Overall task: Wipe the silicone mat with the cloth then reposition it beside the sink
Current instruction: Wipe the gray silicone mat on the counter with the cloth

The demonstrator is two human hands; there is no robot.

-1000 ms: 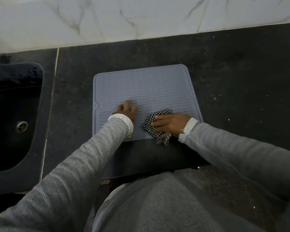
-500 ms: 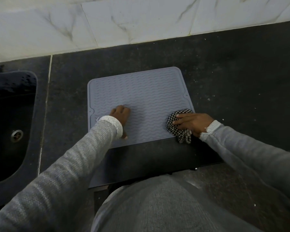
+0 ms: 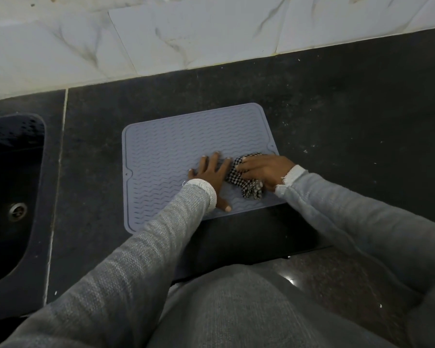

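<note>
A grey silicone mat [image 3: 166, 149] with a wavy ribbed surface lies flat on the dark countertop [image 3: 337, 121], a little right of the sink [image 3: 8, 187]. My left hand [image 3: 211, 175] rests palm down on the mat's near middle, fingers spread, holding nothing. My right hand [image 3: 264, 172] presses a crumpled black-and-white checked cloth [image 3: 246, 185] onto the mat's right near part, right beside my left hand. The mat's near edge is partly hidden by my left sleeve.
A dark sink with a metal drain [image 3: 17, 210] is set into the counter at the left. A white marble-tiled wall [image 3: 186, 33] rises behind the counter. The counter's front edge runs just below the mat, above my lap.
My right hand has slid the cloth leftward from the mat's right edge toward the middle. My left hand has shifted right on the mat and spread its fingers. The view has shifted slightly.
</note>
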